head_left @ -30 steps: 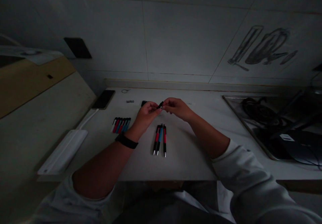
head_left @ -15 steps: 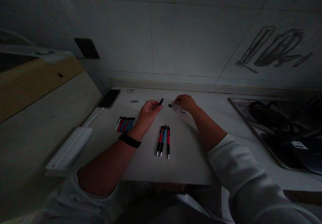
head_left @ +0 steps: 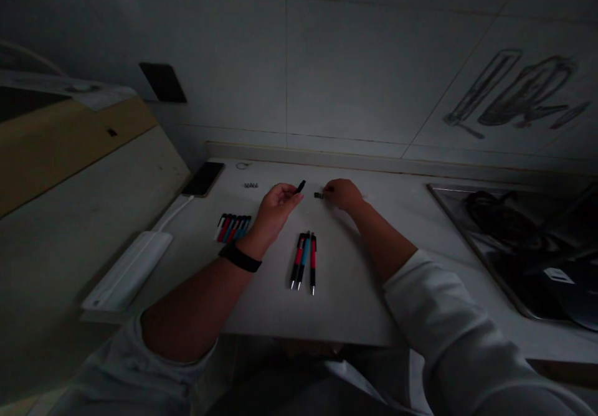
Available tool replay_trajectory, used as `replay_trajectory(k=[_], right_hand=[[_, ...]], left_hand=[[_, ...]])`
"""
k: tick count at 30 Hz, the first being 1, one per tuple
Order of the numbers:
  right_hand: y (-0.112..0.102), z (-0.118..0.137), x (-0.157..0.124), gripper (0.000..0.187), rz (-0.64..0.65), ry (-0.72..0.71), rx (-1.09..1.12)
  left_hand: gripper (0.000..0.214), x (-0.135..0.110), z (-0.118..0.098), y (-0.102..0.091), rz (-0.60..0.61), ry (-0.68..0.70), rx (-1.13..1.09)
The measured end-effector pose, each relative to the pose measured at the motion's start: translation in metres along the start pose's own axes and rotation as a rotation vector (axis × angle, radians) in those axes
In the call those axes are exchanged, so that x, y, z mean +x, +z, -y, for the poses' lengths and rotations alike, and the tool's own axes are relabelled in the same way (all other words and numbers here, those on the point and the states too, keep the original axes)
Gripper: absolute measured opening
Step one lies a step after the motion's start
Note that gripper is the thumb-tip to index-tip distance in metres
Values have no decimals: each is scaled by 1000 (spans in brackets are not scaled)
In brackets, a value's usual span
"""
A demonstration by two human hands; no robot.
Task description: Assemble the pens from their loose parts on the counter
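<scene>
My left hand (head_left: 279, 207) is closed, pinching a short black pen part (head_left: 300, 187) between thumb and fingers, its free end tilted up to the right. Just to the right, my right hand (head_left: 342, 194) reaches down to the table with its fingertips together, beside some small dark pieces (head_left: 318, 195). Whatever those fingers hold is too small and dark to make out. Nearer to me lie three assembled pens: a red pen (head_left: 298, 259), a blue pen (head_left: 304, 260) and another red pen (head_left: 313, 263), tips towards me.
Several pen barrels (head_left: 233, 228) in white, red and blue lie in a row at left, with small metal pieces (head_left: 251, 185) behind them. A phone (head_left: 204, 179), a white power strip (head_left: 128, 271) and a wire loop (head_left: 243, 165) are further left. A metal-edged hob (head_left: 471, 248) sits right.
My right hand has come down slightly to the left, its fingertips now against the small dark pieces. My left hand keeps its hold on the black pen part. The view has shifted slightly.
</scene>
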State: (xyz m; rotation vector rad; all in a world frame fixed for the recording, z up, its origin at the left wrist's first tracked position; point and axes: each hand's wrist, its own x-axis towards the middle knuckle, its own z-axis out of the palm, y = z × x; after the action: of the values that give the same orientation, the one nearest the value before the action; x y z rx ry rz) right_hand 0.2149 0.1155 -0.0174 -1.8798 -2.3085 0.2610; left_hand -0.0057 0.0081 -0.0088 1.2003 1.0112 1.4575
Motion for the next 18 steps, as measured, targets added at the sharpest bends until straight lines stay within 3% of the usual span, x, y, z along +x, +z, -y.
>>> replay_trajectory(k=[18], right_hand=[[3, 5, -9, 20, -72, -21, 33]], left_hand=[[28, 1, 1, -1, 19, 24, 3]])
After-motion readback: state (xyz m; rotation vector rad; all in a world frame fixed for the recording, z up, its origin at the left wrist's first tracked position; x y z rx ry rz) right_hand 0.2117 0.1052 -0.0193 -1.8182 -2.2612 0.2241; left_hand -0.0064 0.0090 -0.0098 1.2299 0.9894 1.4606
